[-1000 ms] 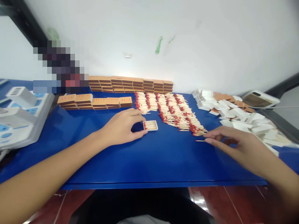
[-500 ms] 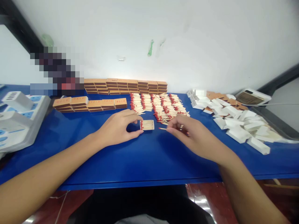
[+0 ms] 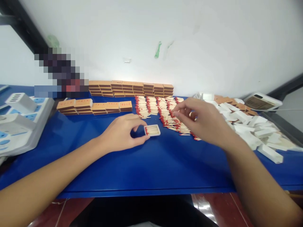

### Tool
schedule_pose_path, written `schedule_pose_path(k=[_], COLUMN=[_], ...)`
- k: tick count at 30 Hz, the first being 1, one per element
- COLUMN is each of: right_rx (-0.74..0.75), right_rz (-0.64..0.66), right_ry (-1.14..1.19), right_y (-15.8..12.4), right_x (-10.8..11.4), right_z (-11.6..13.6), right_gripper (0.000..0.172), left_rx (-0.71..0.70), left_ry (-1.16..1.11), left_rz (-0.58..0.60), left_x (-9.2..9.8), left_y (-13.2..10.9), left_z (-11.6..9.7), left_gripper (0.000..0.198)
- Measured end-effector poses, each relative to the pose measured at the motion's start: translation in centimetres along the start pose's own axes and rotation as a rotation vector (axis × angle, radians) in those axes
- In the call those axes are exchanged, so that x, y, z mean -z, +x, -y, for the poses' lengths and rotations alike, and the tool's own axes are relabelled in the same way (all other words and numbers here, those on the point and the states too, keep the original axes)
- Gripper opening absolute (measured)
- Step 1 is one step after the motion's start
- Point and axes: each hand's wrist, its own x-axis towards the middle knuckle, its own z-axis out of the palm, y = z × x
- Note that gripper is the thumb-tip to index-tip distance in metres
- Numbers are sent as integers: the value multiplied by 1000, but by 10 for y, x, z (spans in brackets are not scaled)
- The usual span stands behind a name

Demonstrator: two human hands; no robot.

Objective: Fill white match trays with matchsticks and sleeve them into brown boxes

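The small white matchbox tray (image 3: 155, 134) is pinched at its left end between the thumb and fingers of my left hand (image 3: 123, 132). Inside it lie red-headed matches (image 3: 152, 129), side by side. Over the right part of the loose match pile (image 3: 168, 116) is my right hand (image 3: 204, 121). Its thumb and index fingertip come together at the matches. Whether a match is between them I cannot make out.
Rows of orange-brown matchboxes (image 3: 123, 90) stand along the wall, with a shorter row (image 3: 99, 107) nearer. White empty trays (image 3: 255, 126) are heaped on the right, beside a pale device (image 3: 262, 101). A white power strip (image 3: 40, 126) sits at the left on the blue table (image 3: 142, 170).
My right hand has moved from beside the tray up and back to the match pile; the match it held no longer shows in its fingers. The tray is now slightly tilted in my left hand.
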Motion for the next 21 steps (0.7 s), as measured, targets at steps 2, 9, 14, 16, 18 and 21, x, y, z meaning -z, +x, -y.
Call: schedule_pose_path(k=[2,9,14,16,18,21], right_rx=[-61,-200,-252,-281,-312,-344], right_rz=[-55,-10,-43,-41,-40,58], right_ry=[3,26,13,-36,-77,-65], right_y=[7,1,-35,-54,-73,-94], right_x=[11,13,28,36,41,41], right_z=[-16,-61,-62,-68,-80,-97], right_gripper=[18,27,32,34,38,46], left_rx=[-11,-27,-22,-24,-19,-28], left_ry=[-14,-2,47,31,48,58], left_rz=[12,-49,-69,-45,-64,-5], left_x=[2,5,6,6,6,3], left_y=[0,2,1,1,1,1], left_z=[1,5,5,5,4,3], left_gripper=[24,26,26,26,27,25])
